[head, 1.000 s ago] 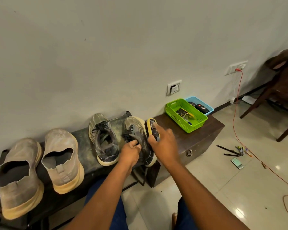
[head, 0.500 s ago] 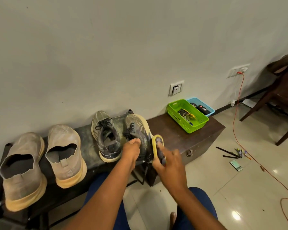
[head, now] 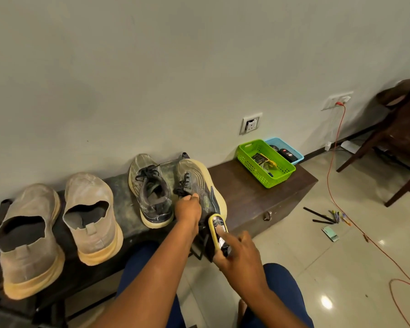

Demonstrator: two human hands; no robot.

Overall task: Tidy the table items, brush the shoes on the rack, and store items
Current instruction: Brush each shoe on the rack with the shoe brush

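Fingers [head: 225, 233] around yellow brush [head: 217, 229], bristles seemingly hidden behind sneaker [head: 199, 188].

Grey wall [head: 152, 67], glossy tiled floor [head: 317, 268]

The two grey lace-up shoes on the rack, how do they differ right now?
The left grey shoe sits flat, untouched. The right grey shoe is tipped on its side, its pale sole facing right, with the left hand holding it and the brush in the right hand near its heel. Both look dusty.
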